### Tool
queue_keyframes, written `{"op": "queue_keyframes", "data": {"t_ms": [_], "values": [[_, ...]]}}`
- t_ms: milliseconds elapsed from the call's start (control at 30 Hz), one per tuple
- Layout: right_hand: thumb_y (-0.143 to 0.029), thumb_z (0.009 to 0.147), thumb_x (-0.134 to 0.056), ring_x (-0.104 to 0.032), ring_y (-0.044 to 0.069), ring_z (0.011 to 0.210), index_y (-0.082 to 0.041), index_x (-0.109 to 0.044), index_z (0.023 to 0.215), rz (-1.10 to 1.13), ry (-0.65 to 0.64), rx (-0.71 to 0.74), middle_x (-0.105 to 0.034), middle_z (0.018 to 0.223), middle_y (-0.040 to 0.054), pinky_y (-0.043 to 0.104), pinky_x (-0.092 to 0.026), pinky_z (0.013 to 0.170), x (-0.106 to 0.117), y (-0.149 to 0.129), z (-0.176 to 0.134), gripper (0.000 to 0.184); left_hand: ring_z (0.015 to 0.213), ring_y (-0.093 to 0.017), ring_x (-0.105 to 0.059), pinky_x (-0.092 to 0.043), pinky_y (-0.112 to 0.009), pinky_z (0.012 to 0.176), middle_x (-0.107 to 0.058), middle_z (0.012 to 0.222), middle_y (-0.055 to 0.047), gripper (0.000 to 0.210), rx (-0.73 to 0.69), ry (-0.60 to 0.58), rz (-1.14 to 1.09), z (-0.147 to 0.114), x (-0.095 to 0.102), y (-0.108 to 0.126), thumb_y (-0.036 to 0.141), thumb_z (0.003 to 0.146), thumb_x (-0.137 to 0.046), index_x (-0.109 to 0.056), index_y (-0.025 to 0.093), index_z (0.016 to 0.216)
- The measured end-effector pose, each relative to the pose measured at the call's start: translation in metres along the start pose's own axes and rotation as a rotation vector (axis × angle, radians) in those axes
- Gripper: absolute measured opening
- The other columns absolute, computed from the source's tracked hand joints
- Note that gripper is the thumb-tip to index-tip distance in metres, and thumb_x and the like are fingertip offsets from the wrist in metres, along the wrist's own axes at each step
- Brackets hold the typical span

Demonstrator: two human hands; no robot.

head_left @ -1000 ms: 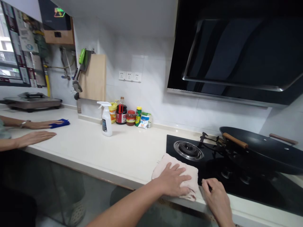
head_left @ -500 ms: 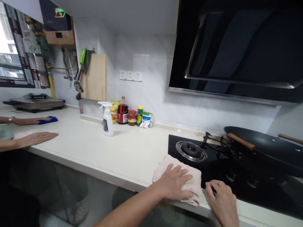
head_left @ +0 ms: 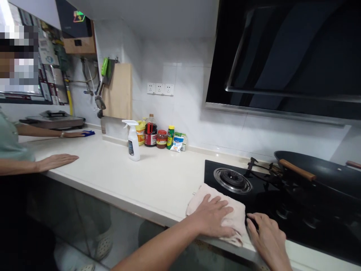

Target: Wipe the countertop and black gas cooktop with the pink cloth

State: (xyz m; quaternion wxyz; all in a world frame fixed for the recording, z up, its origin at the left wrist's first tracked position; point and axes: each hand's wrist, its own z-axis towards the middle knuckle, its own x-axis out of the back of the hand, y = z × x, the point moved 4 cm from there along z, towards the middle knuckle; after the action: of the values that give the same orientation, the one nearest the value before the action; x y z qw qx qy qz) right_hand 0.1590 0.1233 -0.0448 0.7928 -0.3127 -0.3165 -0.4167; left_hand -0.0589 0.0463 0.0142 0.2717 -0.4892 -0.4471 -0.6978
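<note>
My left hand (head_left: pixel 214 216) lies flat with fingers spread on a folded pale pink cloth (head_left: pixel 238 210). The cloth covers the counter's front edge and the near left corner of the black glass gas stove (head_left: pixel 262 210). Just right of the cloth, my right hand (head_left: pixel 267 233) rests at the stove's front edge. Its fingers are loosely bent and a dark gap shows between thumb and forefinger. I see nothing held there; the other fingertips are hidden. Behind the cloth sits the stove's left burner (head_left: pixel 233 180).
A wok (head_left: pixel 318 165) with wooden handles stands at right under the range hood (head_left: pixel 282 56). A white spray bottle (head_left: pixel 133 141) and several condiments line the wall. At left, another person's hand (head_left: pixel 58 162) lies on the counter (head_left: pixel 118 180); their other touches a blue cloth (head_left: pixel 88 133).
The view has turned slightly left, so more of the other person shows. That person's far hand has slid the blue cloth farther along the counter. My hands stay nearly in place.
</note>
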Motion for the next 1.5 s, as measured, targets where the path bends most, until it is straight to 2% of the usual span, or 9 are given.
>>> {"op": "queue_keyframes", "data": {"t_ms": [133, 233, 433, 500, 633, 800, 967, 1367, 1500], "values": [[-0.051, 0.095, -0.038, -0.060, 0.033, 0.101, -0.027, -0.072, 0.111, 0.110, 0.063, 0.008, -0.067, 0.118, 0.0104, 0.050, -0.046, 0.082, 0.011, -0.016, 0.005, 0.044, 0.157, -0.034, -0.014, -0.003, -0.064, 0.123, -0.026, 0.170, -0.010, 0.088, -0.006, 0.000, -0.008, 0.000, -0.002, 0.000, 0.079, 0.089, -0.038, -0.027, 0.028, 0.160], [-0.049, 0.099, -0.038, -0.060, 0.029, 0.110, -0.025, -0.069, 0.114, 0.322, 0.085, 0.128, -0.066, 0.119, 0.0106, 0.048, -0.048, 0.092, 0.014, -0.049, 0.014, 0.042, 0.156, -0.034, -0.019, -0.006, -0.063, 0.124, -0.030, 0.168, -0.012, 0.096, -0.024, 0.064, -0.028, 0.002, -0.003, 0.000, 0.076, 0.087, -0.046, -0.017, 0.024, 0.162], [-0.046, 0.104, -0.033, -0.056, 0.024, 0.128, -0.029, -0.044, 0.150, 0.412, -0.129, 0.261, -0.060, 0.140, 0.0070, 0.046, -0.042, 0.110, -0.017, -0.102, 0.021, 0.050, 0.156, -0.038, -0.017, -0.017, -0.055, 0.127, -0.020, 0.169, -0.023, 0.117, 0.084, 0.211, -0.018, -0.009, -0.002, -0.020, 0.064, 0.074, -0.069, -0.015, 0.008, 0.162], [-0.048, 0.104, -0.035, -0.053, 0.025, 0.132, -0.030, -0.039, 0.153, 0.339, -0.186, 0.288, -0.058, 0.144, 0.0069, 0.049, -0.038, 0.113, -0.024, -0.104, 0.017, 0.053, 0.156, -0.039, -0.015, -0.014, -0.058, 0.126, -0.021, 0.169, -0.021, 0.116, 0.119, 0.155, -0.011, -0.021, 0.003, -0.031, 0.069, 0.075, -0.067, -0.019, 0.011, 0.162], [-0.053, 0.102, -0.041, -0.049, 0.027, 0.136, -0.034, -0.055, 0.141, 0.208, -0.241, 0.357, -0.057, 0.144, 0.0066, 0.052, -0.037, 0.113, -0.025, -0.103, 0.012, 0.046, 0.154, -0.035, -0.027, -0.014, -0.061, 0.125, -0.033, 0.167, -0.012, 0.092, 0.205, 0.064, 0.018, -0.059, 0.026, -0.061, 0.076, 0.082, -0.058, -0.038, 0.027, 0.157], [-0.056, 0.099, -0.047, -0.049, 0.029, 0.136, -0.034, -0.059, 0.138, 0.188, -0.265, 0.335, -0.057, 0.143, 0.0078, 0.053, -0.037, 0.112, -0.017, -0.106, 0.013, 0.046, 0.148, -0.029, -0.040, -0.030, -0.046, 0.120, -0.049, 0.157, -0.012, 0.061, 0.507, 0.229, 0.216, -0.117, 0.063, -0.119, 0.058, 0.092, -0.054, -0.057, 0.026, 0.144], [-0.054, 0.099, -0.048, -0.049, 0.028, 0.135, -0.033, -0.060, 0.134, 0.209, -0.264, 0.316, -0.058, 0.141, 0.0073, 0.051, -0.037, 0.112, -0.011, -0.109, 0.012, 0.043, 0.148, -0.033, -0.039, -0.029, -0.052, 0.118, -0.048, 0.156, -0.019, 0.056, 0.726, 0.331, 0.289, -0.164, 0.080, -0.165, 0.049, 0.094, -0.050, -0.059, 0.020, 0.141], [-0.053, 0.099, -0.048, -0.050, 0.027, 0.132, -0.032, -0.062, 0.125, 0.238, -0.255, 0.275, -0.059, 0.136, 0.0063, 0.050, -0.038, 0.110, -0.013, -0.106, 0.011, 0.037, 0.150, -0.032, -0.036, -0.025, -0.052, 0.121, -0.049, 0.157, -0.012, 0.057, 0.797, 0.384, 0.267, -0.175, 0.072, -0.176, 0.056, 0.094, -0.049, -0.062, 0.025, 0.140], [-0.053, 0.099, -0.048, -0.051, 0.026, 0.131, -0.032, -0.063, 0.123, 0.247, -0.257, 0.267, -0.059, 0.134, 0.0059, 0.049, -0.038, 0.110, -0.010, -0.108, 0.011, 0.036, 0.152, -0.036, -0.031, -0.026, -0.054, 0.120, -0.042, 0.161, -0.015, 0.073, 0.783, 0.454, 0.271, -0.177, 0.073, -0.179, 0.064, 0.091, -0.052, -0.049, 0.024, 0.151]]}}
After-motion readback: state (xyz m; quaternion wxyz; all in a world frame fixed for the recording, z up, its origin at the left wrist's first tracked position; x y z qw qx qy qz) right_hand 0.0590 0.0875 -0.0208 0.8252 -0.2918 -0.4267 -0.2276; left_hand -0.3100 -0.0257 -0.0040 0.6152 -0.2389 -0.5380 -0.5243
